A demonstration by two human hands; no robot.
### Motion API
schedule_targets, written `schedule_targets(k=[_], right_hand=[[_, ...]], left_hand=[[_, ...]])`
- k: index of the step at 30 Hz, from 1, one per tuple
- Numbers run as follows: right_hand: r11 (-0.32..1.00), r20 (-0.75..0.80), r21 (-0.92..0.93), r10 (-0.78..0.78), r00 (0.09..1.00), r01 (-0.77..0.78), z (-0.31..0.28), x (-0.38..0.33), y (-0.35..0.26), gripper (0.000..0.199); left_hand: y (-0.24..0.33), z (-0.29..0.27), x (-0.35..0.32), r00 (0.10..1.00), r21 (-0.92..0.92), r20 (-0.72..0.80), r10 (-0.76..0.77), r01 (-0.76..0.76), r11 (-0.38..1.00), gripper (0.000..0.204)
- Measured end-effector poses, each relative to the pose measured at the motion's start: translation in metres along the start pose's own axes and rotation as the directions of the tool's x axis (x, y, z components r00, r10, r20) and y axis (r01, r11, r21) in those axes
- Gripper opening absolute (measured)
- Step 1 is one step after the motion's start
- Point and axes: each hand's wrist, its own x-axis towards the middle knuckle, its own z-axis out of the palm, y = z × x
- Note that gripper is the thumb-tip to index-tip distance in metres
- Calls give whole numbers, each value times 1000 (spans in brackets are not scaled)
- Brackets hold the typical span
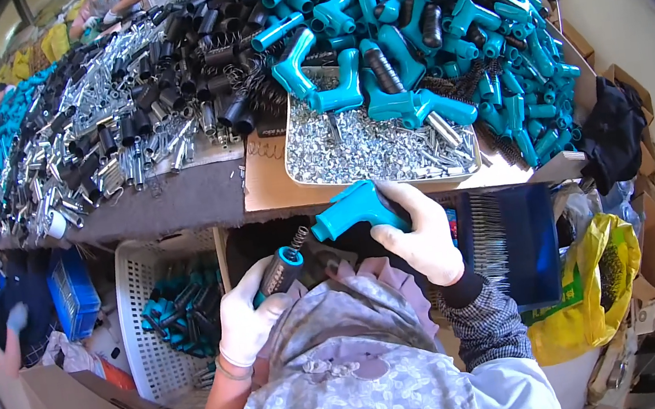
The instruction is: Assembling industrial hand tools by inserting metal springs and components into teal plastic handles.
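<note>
In white gloves, both my hands are in front of my apron, just below the table edge. My left hand [247, 314] is closed around a black and teal cylindrical handle [280, 270], tilted up to the right. A dark coil spring [299, 238] sticks out of its upper end. My right hand [422, 233] grips a teal pistol-shaped plastic shell [359, 209], whose narrow end points left toward the spring. The shell and the spring's tip are close; whether they touch I cannot tell. Beyond them lies a tray [304, 181] of small metal parts.
Teal shells [403, 21] are heaped at the back right, black tubes [196, 23] and metal parts [82, 162] toward the left. Below stand a white basket [131, 313] with teal-black pieces, a blue bin [535, 243] and a yellow bag [596, 293]. Other people work at the far and left sides.
</note>
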Motion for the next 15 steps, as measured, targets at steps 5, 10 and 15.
schedule_targets(k=[5,10,15], right_hand=[[999,23,-32,-40,999,41,0,-4,1,63],[972,189,-144,-159,969,188,-12,0,-1,61],[991,588,129,-60,807,-20,-12,-6,-2,70]], left_hand=[[11,-1,-6,997,9,47,56,-57,998,66],[7,-5,-8,993,244,80,81,-99,965,58],[6,-9,-4,961,280,269,60,-138,950,59]])
